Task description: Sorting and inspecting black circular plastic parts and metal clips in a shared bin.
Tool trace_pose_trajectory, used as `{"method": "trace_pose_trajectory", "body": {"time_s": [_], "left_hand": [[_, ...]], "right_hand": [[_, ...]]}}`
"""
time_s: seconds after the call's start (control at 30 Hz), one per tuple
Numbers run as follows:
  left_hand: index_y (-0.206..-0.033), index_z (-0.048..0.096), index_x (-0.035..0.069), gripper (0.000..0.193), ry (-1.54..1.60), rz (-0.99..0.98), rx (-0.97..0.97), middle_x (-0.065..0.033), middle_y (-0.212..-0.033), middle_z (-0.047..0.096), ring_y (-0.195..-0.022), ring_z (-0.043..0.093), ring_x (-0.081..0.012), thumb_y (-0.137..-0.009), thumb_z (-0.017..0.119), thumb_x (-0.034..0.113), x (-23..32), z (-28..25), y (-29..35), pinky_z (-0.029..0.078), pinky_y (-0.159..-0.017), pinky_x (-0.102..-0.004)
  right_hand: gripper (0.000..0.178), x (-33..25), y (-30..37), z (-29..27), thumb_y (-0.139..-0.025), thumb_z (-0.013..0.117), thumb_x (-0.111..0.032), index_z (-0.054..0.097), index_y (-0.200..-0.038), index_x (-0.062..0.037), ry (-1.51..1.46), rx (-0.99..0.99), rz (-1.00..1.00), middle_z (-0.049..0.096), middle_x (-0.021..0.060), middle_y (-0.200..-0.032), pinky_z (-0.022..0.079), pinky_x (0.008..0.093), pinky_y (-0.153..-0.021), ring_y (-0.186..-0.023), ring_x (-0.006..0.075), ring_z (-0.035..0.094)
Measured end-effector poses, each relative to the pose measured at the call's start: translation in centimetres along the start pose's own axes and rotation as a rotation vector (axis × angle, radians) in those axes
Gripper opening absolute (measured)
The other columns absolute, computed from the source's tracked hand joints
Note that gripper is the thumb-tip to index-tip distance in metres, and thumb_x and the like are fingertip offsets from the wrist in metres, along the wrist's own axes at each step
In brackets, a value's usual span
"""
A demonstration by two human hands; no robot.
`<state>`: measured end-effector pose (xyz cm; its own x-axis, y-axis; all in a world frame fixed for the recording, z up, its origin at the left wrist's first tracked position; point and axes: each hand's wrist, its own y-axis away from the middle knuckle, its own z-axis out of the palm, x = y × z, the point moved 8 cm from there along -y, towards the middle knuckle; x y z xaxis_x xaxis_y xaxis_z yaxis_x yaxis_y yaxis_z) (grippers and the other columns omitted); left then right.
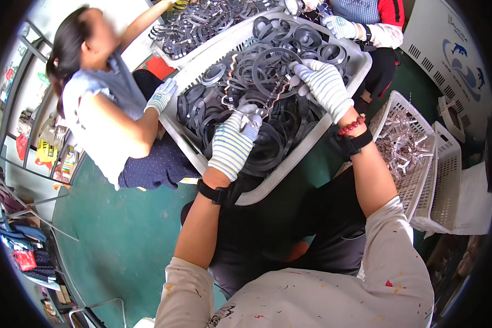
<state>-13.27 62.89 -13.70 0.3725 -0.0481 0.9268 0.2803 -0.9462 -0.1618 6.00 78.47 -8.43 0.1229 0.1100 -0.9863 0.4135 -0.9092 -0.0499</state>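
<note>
Left hand [232, 143] with metal piece [249, 109], perhaps clip, above rings [277, 130]

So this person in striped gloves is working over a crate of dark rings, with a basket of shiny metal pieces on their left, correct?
Not quite: the head view shows the basket of shiny metal pieces on their right. The striped gloves and crate of dark rings are as you said.

Right hand [323, 87] — over dark rings [283, 117]

Blue-striped white gloves [230, 146], dark-grey rings [276, 135]
</note>
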Motion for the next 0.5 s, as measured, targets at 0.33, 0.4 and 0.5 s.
{"method": "trace_pose_trajectory", "body": {"time_s": [0.33,0.4,0.5], "left_hand": [[-0.12,0.071,0.006,0.03,-0.39,0.039,-0.224,-0.0094,-0.089,0.073,-0.08,0.067,-0.0204,-0.099,0.07,0.028,-1.2,1.4,0.7,0.054,-0.074,-0.0331],[-0.119,0.069,0.005,0.03,-0.162,-0.078,-0.296,-0.0123,-0.094,0.075,-0.079,0.069,-0.0247,-0.101,0.068,0.03,-0.7,1.5,1.0,0.055,-0.075,-0.0356],[-0.117,0.068,0.002,0.032,-0.24,-0.11,-0.276,-0.013,-0.089,0.073,-0.069,0.063,-0.024,-0.101,0.069,0.03,-0.9,0.6,-0.2,0.053,-0.067,-0.0367]], "right_hand": [[0.025,-2.8,1.6,3.4,-0.103,0.063,-0.021,0.075,-0.114,-0.0013,0.157,-0.16,-0.144,0.073,0.0044,-0.075,0.048,0.0268,-0.055,-0.057,0.0091,0.059],[0.025,-3.5,2.2,3.4,-0.102,0.064,-0.019,0.074,-0.114,-0.0006,0.201,-0.247,-0.259,0.073,0.0054,-0.077,0.048,0.0278,-0.056,-0.059,0.01,0.058],[0.029,-4.4,2.9,3.1,-0.102,0.064,-0.025,0.074,-0.118,-0.0025,0.231,-0.44,-0.463,0.072,0.005,-0.088,0.053,0.0284,-0.076,-0.077,0.0119,0.064]]}}
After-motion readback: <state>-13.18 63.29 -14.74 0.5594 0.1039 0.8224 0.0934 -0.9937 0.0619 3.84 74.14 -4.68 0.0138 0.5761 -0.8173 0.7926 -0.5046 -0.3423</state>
